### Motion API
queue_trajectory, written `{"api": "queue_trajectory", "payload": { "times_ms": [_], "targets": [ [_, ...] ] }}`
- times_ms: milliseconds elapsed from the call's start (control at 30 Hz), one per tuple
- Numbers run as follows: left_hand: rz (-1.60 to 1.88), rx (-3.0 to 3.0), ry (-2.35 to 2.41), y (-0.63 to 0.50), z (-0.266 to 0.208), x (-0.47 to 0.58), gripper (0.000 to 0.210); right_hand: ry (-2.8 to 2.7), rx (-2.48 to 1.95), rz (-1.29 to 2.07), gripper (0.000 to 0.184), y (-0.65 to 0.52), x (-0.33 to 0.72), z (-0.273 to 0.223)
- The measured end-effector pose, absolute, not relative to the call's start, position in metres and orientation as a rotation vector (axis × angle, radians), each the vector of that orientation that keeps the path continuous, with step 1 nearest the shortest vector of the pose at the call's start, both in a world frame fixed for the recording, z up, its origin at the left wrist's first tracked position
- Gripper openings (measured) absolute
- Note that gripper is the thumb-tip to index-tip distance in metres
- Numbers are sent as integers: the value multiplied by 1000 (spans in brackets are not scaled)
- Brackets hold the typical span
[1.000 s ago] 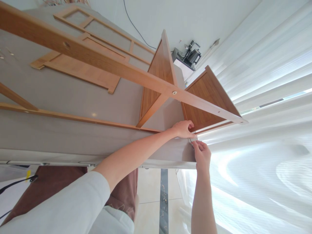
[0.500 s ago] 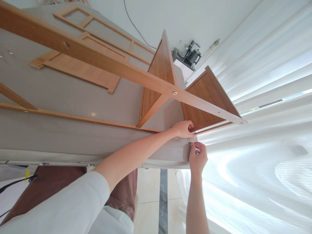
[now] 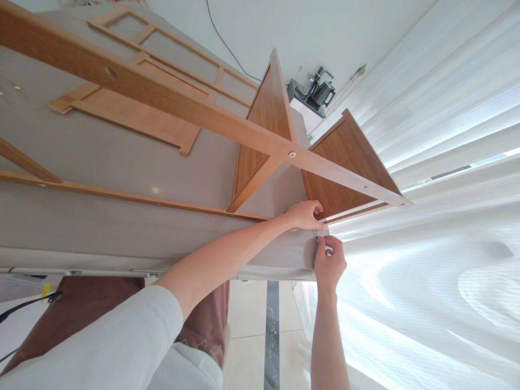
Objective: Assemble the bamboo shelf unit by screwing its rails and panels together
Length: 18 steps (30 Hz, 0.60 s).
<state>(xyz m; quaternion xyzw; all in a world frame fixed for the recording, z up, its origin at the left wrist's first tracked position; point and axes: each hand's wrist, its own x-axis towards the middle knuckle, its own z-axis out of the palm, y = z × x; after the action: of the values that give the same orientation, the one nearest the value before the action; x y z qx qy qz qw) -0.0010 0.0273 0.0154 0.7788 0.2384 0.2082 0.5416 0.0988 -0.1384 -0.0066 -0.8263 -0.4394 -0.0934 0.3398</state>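
A partly assembled wooden shelf frame (image 3: 211, 120) lies on its side, with two brown panels standing up from it, the nearer one being the end panel (image 3: 345, 162). My left hand (image 3: 306, 215) is closed around the lower rail at the corner by that end panel; the rail under the fingers is partly hidden. Just below it, my right hand (image 3: 330, 262) pinches a thin metal rod (image 3: 317, 233) that points up towards the rail. Most of the rod is hidden by the fingers, so its exact kind cannot be made out.
The frame rests on a grey-covered table (image 3: 122, 157). Behind it lie a flat wooden panel (image 3: 142, 116) and a ladder-like frame (image 3: 182, 54). A black kettle (image 3: 323, 95) stands on a small stand at the back. White curtains (image 3: 426, 260) hang close on the right.
Both hands hold nearly the same places. The right hand's fingers have shifted very slightly around the rod; the frame has stayed put.
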Motion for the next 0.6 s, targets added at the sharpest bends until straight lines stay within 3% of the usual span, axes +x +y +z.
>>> {"api": "queue_trajectory", "payload": {
  "times_ms": [300,600],
  "targets": [
    [501,1853,554,28,12,1,55,-1331,-2159,-222,31,-136,95,3],
    [509,1847,565,27,12,1,55,-1009,-2159,-15,42,-134,113,3]
  ]
}}
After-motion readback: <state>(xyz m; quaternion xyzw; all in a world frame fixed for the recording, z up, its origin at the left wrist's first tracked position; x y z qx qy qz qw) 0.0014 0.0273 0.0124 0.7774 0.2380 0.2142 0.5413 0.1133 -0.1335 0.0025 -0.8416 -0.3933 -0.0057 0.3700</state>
